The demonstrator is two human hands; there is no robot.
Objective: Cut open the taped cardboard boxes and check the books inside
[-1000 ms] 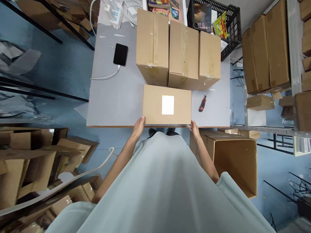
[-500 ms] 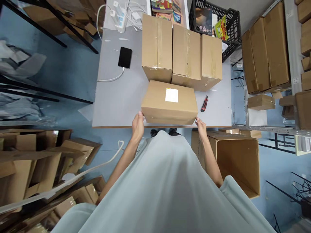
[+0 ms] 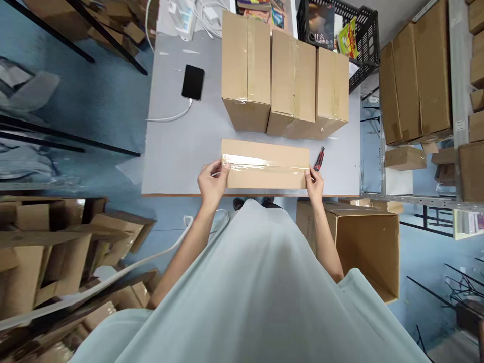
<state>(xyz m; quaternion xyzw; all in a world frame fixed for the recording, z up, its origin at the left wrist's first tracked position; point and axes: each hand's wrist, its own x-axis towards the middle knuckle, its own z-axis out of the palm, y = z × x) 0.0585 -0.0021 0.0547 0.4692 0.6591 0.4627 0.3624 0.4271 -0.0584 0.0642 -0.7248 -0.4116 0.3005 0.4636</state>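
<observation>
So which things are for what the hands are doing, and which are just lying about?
In the job, it seems:
box, held by left hand and right hand
maybe knife, nearby

Probably just lying about:
black device
crate
packet

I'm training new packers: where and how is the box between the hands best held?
Probably by its two short ends: left hand from the left, right hand from the right. The box is long sideways, with tape running lengthwise across the visible face, so end grips should balance it and leave most tape uncovered.
</observation>
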